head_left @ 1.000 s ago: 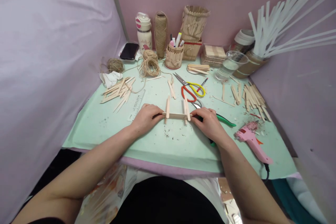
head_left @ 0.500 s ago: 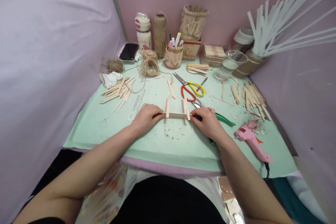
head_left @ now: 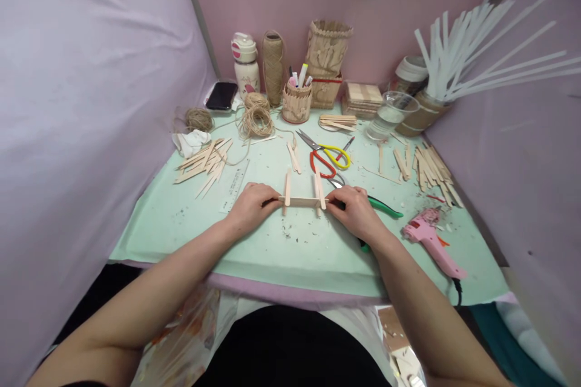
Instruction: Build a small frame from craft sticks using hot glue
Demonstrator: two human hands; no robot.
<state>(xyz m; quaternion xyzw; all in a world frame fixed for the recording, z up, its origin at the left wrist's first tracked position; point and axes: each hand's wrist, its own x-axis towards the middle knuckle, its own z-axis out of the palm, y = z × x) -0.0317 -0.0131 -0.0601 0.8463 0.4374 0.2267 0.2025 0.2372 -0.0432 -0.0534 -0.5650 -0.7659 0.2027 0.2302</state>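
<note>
A small frame of popsicle sticks [head_left: 302,201] stands at the middle of the table, with one stick running across and others raised at both sides. My left hand [head_left: 254,205] pinches the left end of the cross stick between thumb and fingers. At the opposite end, my right hand [head_left: 351,208] is closed on the same stick in a like pinch. Behind the right hand lie green-handled pliers [head_left: 385,206], partly covered by it. Scissors [head_left: 324,156] with one red and one yellow handle rest just beyond the frame.
A pink glue gun [head_left: 433,242] lies at the right. Loose sticks are piled at the left [head_left: 204,162] and right [head_left: 433,172]. Twine [head_left: 257,120], a pen holder [head_left: 297,101], a cup of water [head_left: 391,116] and a bottle [head_left: 246,66] stand at the back. A ruler [head_left: 236,184] lies left.
The camera view has tilted up slightly, so the table's things appear a little lower. Both hands keep their pinch on the popsicle stick frame, which stays in place.
</note>
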